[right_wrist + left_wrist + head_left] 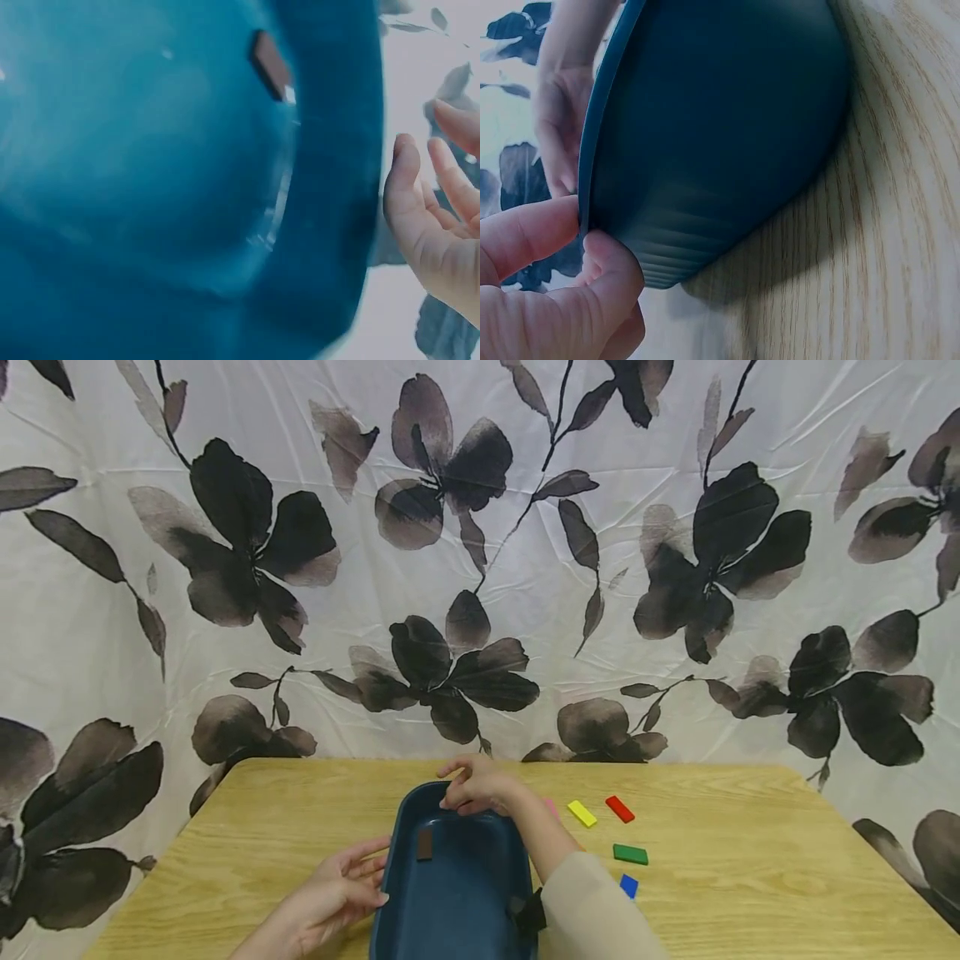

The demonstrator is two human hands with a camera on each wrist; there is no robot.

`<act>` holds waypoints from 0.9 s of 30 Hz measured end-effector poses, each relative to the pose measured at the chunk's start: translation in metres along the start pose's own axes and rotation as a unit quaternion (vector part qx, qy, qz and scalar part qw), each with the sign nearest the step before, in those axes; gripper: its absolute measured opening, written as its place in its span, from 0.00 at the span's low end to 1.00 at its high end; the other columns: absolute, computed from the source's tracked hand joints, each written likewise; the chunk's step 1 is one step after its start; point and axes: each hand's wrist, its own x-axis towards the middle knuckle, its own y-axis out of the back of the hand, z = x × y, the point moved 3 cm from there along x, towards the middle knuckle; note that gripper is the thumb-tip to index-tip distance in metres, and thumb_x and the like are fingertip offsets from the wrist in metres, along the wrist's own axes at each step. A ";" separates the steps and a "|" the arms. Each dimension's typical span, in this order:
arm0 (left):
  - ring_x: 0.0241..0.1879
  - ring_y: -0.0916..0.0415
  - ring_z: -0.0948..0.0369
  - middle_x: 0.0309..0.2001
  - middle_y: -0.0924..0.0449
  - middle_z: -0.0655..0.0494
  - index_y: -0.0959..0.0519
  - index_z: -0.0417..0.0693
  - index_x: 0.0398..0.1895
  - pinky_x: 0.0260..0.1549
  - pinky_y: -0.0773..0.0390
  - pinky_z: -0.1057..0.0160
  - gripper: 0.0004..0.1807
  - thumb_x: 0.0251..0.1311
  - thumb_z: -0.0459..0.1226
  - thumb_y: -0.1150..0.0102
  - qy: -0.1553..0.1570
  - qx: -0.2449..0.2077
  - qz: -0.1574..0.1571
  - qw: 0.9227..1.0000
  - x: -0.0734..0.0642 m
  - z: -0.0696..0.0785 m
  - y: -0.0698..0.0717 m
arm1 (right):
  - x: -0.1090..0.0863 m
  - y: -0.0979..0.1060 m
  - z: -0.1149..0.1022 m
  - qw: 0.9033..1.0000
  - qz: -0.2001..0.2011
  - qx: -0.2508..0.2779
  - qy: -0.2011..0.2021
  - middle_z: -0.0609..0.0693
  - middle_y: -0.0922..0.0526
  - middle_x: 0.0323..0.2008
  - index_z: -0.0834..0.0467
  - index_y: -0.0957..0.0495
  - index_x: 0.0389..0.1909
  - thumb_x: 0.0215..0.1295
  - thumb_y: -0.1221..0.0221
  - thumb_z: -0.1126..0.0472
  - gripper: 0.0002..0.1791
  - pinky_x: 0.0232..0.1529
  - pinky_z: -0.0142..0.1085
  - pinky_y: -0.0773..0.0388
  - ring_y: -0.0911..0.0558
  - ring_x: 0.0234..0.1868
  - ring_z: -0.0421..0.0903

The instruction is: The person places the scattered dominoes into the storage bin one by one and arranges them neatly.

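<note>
A dark blue tray (468,902) with a raised rim lies on the table, and a small brown block (425,843) sits inside it near its left wall. My left hand (341,893) is at the tray's left side; in the left wrist view, thumb and finger (604,259) pinch the rim. Over the tray's far end, my right hand (480,785) hovers with loosely bent fingers. The right wrist view shows those fingers (409,180) beside the rim, apart from it, with nothing between them. The right forearm covers part of the tray's right edge.
Right of the tray lie yellow (582,813), red (619,809), green (630,854) and blue (628,886) blocks. A pink block (552,808) is partly hidden by the right forearm. Behind the wooden table (750,860) hangs a floral cloth (570,610).
</note>
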 end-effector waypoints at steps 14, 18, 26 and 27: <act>0.47 0.29 0.60 0.54 0.37 0.44 0.60 0.30 0.70 0.40 0.24 0.64 0.46 0.49 0.14 0.50 0.014 0.008 0.024 1.000 -0.001 -0.002 0.000 | -0.032 0.054 -0.015 0.999 -0.001 0.008 0.031 0.54 0.26 0.35 0.68 0.32 0.56 0.56 0.42 0.73 0.24 0.45 0.47 0.23 0.22 0.48 0.62; 0.45 0.30 0.59 0.53 0.36 0.45 0.60 0.31 0.70 0.40 0.25 0.64 0.45 0.49 0.15 0.50 0.019 0.008 0.024 1.000 0.000 -0.002 0.001 | -0.042 0.066 -0.015 0.999 -0.001 0.005 0.033 0.53 0.26 0.34 0.68 0.32 0.56 0.56 0.43 0.73 0.24 0.46 0.48 0.24 0.19 0.41 0.55; 0.45 0.31 0.60 0.54 0.36 0.45 0.62 0.30 0.70 0.40 0.25 0.65 0.45 0.50 0.15 0.51 0.027 0.010 0.023 0.999 0.000 -0.001 0.000 | -0.063 0.089 -0.009 0.999 -0.007 -0.008 0.039 0.53 0.25 0.34 0.67 0.31 0.54 0.54 0.40 0.70 0.25 0.45 0.46 0.23 0.20 0.39 0.47; 0.45 0.31 0.60 0.54 0.36 0.45 0.62 0.30 0.70 0.39 0.25 0.65 0.45 0.50 0.15 0.52 0.028 0.009 0.023 0.999 0.000 -0.001 0.000 | -0.067 0.093 -0.007 0.999 -0.006 -0.012 0.039 0.54 0.26 0.35 0.68 0.31 0.55 0.54 0.40 0.69 0.25 0.45 0.45 0.23 0.21 0.39 0.48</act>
